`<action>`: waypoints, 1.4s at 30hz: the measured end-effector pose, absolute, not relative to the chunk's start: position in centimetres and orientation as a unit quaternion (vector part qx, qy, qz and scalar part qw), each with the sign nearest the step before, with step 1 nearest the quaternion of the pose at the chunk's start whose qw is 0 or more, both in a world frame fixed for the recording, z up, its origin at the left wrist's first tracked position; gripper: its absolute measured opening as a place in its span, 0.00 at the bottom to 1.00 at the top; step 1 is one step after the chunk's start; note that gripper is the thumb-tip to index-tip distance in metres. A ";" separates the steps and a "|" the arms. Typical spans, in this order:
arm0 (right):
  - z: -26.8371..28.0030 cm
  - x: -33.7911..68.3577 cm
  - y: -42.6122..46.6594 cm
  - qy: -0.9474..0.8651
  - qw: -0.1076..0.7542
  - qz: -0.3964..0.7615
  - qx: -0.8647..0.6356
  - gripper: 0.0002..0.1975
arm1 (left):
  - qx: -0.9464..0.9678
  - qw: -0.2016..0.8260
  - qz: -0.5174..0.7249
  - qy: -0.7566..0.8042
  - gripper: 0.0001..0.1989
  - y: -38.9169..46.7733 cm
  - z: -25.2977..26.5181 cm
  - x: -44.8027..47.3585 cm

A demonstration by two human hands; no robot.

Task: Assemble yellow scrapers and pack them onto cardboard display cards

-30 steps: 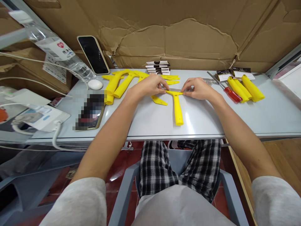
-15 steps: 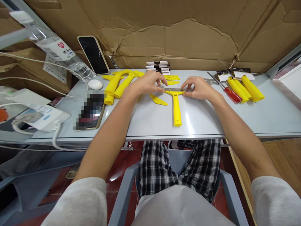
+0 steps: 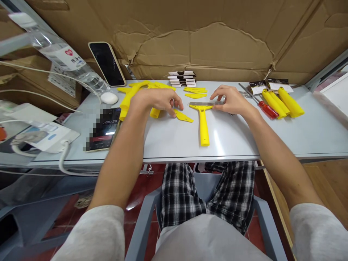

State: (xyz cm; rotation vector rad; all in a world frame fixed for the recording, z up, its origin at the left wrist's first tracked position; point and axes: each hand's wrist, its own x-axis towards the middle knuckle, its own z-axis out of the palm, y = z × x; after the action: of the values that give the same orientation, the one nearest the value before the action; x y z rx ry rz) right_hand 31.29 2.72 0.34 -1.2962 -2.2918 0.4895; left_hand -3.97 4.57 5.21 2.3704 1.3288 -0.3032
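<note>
In the middle of the table lies a yellow scraper (image 3: 203,127), handle toward me, a flat metal blade (image 3: 201,104) across its head. My right hand (image 3: 230,100) is at the right end of that head, thumb against or just beside it, fingers curved and apart. My left hand (image 3: 163,99) hovers over the near end of a loose flat yellow cover piece (image 3: 184,116). Its fingers are apart, with the thumb tip at the piece's edge; whether it touches is hard to see. More yellow cover pieces (image 3: 195,93) lie behind the scraper.
Yellow scraper handles (image 3: 130,98) are heaped at left, partly behind my left arm. A stack of folded cards (image 3: 181,78) stands at the back. A red screwdriver (image 3: 268,110) and yellow tubes (image 3: 290,102) lie right. Phone (image 3: 104,130), bottle (image 3: 67,58) and power strip (image 3: 51,134) are left.
My left hand has left the scraper's blade end and moved left and toward me, to the loose yellow cover piece. My right hand stays by the scraper, its fingers slightly more apart.
</note>
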 end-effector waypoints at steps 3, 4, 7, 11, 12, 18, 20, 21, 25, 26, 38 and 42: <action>0.4 31.3 2.6 -0.833 0.237 0.179 -0.467 0.25 | 0.845 0.196 -0.120 0.483 0.29 4.5 5.2 -4.0; 0.5 31.3 2.5 -0.832 0.238 0.179 -0.468 0.24 | 0.844 0.194 -0.120 0.486 0.28 4.5 5.1 -3.9; 0.6 31.4 2.4 -0.830 0.242 0.181 -0.468 0.25 | 0.839 0.196 -0.117 0.493 0.26 4.4 5.1 -3.9; 0.6 31.6 2.5 -0.838 0.253 0.174 -0.452 0.28 | 0.836 0.193 -0.110 0.501 0.24 4.3 5.1 -3.9; 0.6 31.6 2.5 -0.840 0.256 0.171 -0.447 0.29 | 0.837 0.191 -0.106 0.501 0.23 4.3 5.1 -4.0; 0.4 31.5 2.5 -0.848 0.266 0.148 -0.433 0.31 | 0.852 0.207 -0.077 0.475 0.24 4.5 4.9 -4.1; 0.5 31.5 2.5 -0.851 0.264 0.144 -0.431 0.33 | 0.852 0.215 -0.072 0.472 0.28 4.4 4.8 -3.6; 0.5 31.5 2.4 -0.852 0.262 0.143 -0.430 0.34 | 0.852 0.216 -0.071 0.472 0.29 4.2 4.8 -3.3; 0.7 31.5 2.3 -0.854 0.255 0.144 -0.430 0.37 | 0.849 0.207 -0.087 0.479 0.27 3.4 4.8 -2.2; 0.7 31.5 2.3 -0.853 0.256 0.144 -0.430 0.38 | 0.846 0.206 -0.094 0.483 0.26 3.2 4.9 -2.0; 1.3 29.8 1.0 -0.842 0.302 0.173 -0.411 0.40 | 0.839 0.227 -0.058 0.491 0.30 2.8 6.5 -2.6; 1.0 28.5 0.6 -0.855 0.293 0.191 -0.384 0.42 | 0.852 0.228 0.031 0.471 0.29 2.7 6.3 -2.4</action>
State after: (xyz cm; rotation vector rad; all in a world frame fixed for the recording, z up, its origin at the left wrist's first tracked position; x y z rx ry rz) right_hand 28.47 0.62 0.98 -1.0220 -2.2775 0.5089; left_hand -2.38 2.75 6.31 2.3462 1.2961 0.0844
